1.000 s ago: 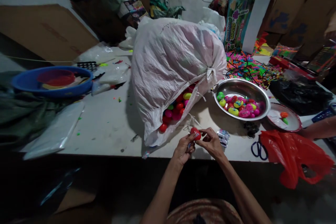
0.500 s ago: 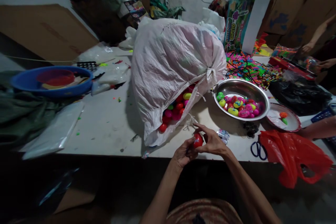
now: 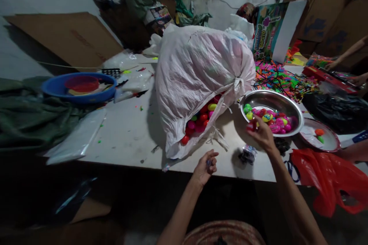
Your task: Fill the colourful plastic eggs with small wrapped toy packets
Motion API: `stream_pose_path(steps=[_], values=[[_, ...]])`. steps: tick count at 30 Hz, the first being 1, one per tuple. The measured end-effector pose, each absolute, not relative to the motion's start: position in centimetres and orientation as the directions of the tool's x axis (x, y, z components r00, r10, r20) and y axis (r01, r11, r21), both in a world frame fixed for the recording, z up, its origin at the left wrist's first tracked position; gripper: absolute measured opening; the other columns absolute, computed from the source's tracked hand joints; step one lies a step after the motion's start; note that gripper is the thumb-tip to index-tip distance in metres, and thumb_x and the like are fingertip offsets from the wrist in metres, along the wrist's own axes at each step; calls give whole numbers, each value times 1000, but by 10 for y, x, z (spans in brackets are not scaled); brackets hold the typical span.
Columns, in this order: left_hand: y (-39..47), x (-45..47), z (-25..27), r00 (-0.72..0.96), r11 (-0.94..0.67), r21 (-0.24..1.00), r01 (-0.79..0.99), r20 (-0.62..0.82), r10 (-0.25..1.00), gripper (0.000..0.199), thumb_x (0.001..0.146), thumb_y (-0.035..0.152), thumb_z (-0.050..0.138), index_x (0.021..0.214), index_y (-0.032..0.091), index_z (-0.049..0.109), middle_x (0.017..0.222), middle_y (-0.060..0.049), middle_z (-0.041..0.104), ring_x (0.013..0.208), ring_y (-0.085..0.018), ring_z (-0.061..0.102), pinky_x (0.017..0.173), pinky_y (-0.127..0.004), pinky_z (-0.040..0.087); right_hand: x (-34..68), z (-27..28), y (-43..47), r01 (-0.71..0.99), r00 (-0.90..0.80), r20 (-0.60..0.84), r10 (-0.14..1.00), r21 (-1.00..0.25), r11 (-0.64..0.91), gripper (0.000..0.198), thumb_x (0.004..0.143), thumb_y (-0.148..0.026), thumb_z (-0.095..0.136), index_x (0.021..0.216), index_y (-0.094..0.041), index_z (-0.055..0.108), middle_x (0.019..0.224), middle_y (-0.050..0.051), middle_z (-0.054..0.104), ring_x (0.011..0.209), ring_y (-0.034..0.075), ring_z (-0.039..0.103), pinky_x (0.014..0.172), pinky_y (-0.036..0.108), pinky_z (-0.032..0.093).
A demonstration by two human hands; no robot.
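Observation:
My right hand [image 3: 263,136] pinches a red plastic egg [image 3: 252,125] at the near left rim of the steel bowl [image 3: 266,97]. Pink, yellow, green and red eggs lie in that bowl. Close to the table's front edge, my left hand [image 3: 204,168] is curled around something small and bluish, too small to name. Beyond it, a big white woven sack [image 3: 198,57] lies with a torn opening, and red, pink and yellow eggs [image 3: 198,124] show inside. A small clear packet with dark bits [image 3: 247,154] rests on the table, between my hands and the bowl.
At left stands a blue basin [image 3: 77,95] near clear plastic bags [image 3: 77,138]. On the right are a plate [image 3: 335,143] with two eggs, a red plastic bag [image 3: 330,176], scissors [image 3: 293,171] and a black bag [image 3: 339,111]. Another person's arm [image 3: 352,51] reaches in at far right.
My hands have moved apart. The right one has carried the red egg right to the bowl, while the left stays near the table edge. Dark bits now show at the clear packet. The view has shifted.

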State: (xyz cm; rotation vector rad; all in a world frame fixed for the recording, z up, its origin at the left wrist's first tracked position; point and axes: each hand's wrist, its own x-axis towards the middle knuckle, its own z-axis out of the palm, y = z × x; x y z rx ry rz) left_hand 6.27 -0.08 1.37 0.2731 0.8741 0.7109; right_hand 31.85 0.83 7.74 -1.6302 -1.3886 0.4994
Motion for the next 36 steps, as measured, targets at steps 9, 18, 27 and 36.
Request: stream_pose_path(steps=[9,18,27,36], values=[[4,62,4,175,608,521,-599,-656,734,17,75,21,50,62,12,55,50,-1,51,37,-9,42,37,-21,33,270,61,-22,645,-83,-33,996,-763,29,34,72,-35,67,101,-18,64,87,5,65,62,15,58,57,25,46],[12,65,16,-7,497,551,-670,-675,738,25,79,36,60,68,14,56,60,-1,56,51,-10,54,46,-20,42,178,22,-24,339,-104,157,982,-923,184,26,71,-30,67,95,-20,67,76,0,57,60,10,51,56,21,42],[-4,31,3,-5,323,923,-211,-331,944,29,57,38,77,64,13,65,55,1,56,51,-8,45,49,-21,32,182,19,13,67,-240,-193,951,-981,-182,23,71,-34,62,61,-14,59,45,-5,49,37,7,43,39,18,32],[1,-21,-1,-162,259,963,-74,-268,950,36,52,46,77,57,13,62,49,3,51,46,-8,40,46,-21,29,124,46,72,746,-385,31,922,-577,331,20,85,-31,52,87,-17,65,79,3,66,70,15,60,59,22,39]])
